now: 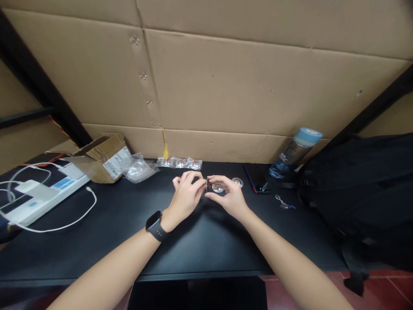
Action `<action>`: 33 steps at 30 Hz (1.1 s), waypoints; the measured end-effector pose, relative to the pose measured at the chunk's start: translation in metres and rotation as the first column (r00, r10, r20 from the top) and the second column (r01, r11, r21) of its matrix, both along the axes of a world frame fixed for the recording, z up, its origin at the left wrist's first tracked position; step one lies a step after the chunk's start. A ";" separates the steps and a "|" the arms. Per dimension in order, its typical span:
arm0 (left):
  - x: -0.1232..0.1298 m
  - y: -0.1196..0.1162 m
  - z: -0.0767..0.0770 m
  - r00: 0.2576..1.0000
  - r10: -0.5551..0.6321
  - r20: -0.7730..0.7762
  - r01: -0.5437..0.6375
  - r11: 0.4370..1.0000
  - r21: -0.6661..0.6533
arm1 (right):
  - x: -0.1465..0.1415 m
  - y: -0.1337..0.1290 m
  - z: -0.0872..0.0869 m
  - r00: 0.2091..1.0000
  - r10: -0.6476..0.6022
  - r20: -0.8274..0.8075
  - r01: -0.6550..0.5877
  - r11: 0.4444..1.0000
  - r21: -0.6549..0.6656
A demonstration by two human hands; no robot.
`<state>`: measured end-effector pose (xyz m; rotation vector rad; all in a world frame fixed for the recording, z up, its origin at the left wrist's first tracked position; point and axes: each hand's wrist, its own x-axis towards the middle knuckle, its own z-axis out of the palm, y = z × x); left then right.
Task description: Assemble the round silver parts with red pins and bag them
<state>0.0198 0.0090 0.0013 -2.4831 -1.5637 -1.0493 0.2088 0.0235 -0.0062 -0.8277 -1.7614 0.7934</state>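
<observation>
A small, thin round metal piece point(208, 186) is held on edge between my two hands above the black table. My right hand point(227, 193) pinches it from the right, thumb below and fingers above. From the left, my left hand point(189, 191) reaches it with curled fingers; a bit of red shows behind them. One shiny disc point(217, 188) lies just behind my right hand, partly covered by it. Another round disc point(238, 182) rests a little farther right. Several wrapped shiny discs point(180, 163) lie in a row at the back, behind my left hand.
An open cardboard box point(106, 159), clear plastic bag point(140, 168) and white power strip point(48, 202) with cables are at left. At right are a dark phone point(257, 178), keychain point(284, 203), blue-lidded bottle point(295, 153) and black backpack point(364, 193). Cardboard stands behind the table point(200, 249).
</observation>
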 end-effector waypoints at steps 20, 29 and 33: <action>0.003 0.001 -0.006 0.993 -0.021 0.118 0.035 0.992 -0.121 | 0.003 0.005 -0.004 0.999 -0.046 0.009 0.045 0.999 0.024; 0.000 0.003 -0.004 0.994 -0.037 0.098 0.039 0.999 -0.024 | -0.001 0.004 -0.007 0.997 -0.002 -0.076 -0.001 0.999 -0.047; -0.001 0.002 -0.004 0.997 -0.047 0.056 0.043 0.997 0.069 | -0.003 0.002 -0.005 0.993 -0.012 -0.115 -0.006 0.989 -0.150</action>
